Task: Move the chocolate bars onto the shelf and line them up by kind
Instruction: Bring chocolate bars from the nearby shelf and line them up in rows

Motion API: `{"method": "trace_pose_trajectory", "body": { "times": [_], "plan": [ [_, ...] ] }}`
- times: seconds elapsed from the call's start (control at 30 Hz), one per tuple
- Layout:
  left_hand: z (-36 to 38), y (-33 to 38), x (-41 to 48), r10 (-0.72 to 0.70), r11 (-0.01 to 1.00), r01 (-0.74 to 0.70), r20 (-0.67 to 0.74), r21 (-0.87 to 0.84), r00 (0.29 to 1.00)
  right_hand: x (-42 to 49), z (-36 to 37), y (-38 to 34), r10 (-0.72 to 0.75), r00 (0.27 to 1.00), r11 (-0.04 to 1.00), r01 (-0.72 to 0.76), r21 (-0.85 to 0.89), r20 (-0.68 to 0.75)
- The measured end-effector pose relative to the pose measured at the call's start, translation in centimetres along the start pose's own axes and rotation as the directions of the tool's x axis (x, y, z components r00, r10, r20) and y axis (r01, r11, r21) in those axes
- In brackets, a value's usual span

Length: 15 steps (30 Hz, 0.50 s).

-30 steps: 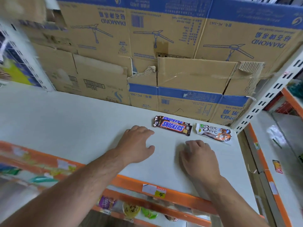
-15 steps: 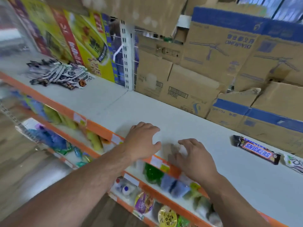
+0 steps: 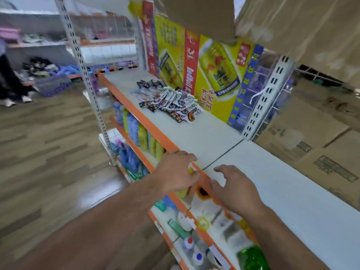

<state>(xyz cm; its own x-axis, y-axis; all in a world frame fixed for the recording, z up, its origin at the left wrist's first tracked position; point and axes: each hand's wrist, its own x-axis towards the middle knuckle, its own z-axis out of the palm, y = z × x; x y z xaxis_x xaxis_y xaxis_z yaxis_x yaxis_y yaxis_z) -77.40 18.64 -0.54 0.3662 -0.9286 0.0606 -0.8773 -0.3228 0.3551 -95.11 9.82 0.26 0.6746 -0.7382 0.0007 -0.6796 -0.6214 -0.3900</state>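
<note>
Released and holding nothing, with left hand and right hand over the shelf front edge, well apart from the chocolate bar pile lying on the shelf.

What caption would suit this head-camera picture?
Left hand and right hand, both empty, at the orange-edged white shelf; heap of wrapped chocolate bars farther along.

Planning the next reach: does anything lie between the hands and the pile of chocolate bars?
Nothing visible: only bare shelf separates the left hand and right hand from the pile of chocolate bars.
</note>
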Motion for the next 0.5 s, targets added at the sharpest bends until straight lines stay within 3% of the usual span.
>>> {"method": "trace_pose_trajectory", "body": {
  "times": [0.5],
  "plan": [
    [-6.4,-15.3,15.0,-0.191,0.980,0.191,-0.006,0.052,0.982,24.0,3.4,-9.5,-0.179,0.979,0.984,0.176,0.038,0.095]
  ]
}}
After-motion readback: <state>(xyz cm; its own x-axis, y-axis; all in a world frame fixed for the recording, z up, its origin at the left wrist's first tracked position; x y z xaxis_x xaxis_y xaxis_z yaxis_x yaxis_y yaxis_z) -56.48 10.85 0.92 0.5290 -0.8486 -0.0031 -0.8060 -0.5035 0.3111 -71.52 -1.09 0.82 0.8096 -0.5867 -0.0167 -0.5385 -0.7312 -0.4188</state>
